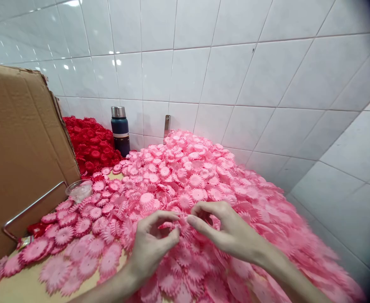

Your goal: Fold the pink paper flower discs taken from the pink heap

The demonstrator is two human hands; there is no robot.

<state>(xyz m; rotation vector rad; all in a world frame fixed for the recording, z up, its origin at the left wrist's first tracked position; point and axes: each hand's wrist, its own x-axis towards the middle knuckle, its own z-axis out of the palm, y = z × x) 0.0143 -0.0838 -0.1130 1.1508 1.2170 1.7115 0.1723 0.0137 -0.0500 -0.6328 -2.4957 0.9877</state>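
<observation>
Your fingers hide much of what lies between them: a pink scrap shows between the thumb and forefinger of your left hand (155, 237), but whether you pinch it or it belongs to the pile behind, I cannot tell. The thumb and forefinger of your right hand (224, 225) come close together just beside, both hands curled, and their grip is equally unclear. Your forearms run out at the bottom edge. The pink flower pieces (196, 181) are heaped in front of you, under and around your hands, up toward the tiled wall (191, 73); those on the right are blurred. A brown cardboard panel (20, 143) is cut off at the left and partly covers the red flower pieces (90, 143).

The pink pieces are round with toothed edges, so they have no long axis; many turn their faces upward, others lean or overlap at mixed angles. How anything at your fingertips faces is too small to read.

Left of the heap, beside the cardboard, a clear plastic tub (73, 189) holds something pale that you can't make out. By the wall, a dark blue flask (121, 126) stands upright with its silver cap on, its inside hidden.
</observation>
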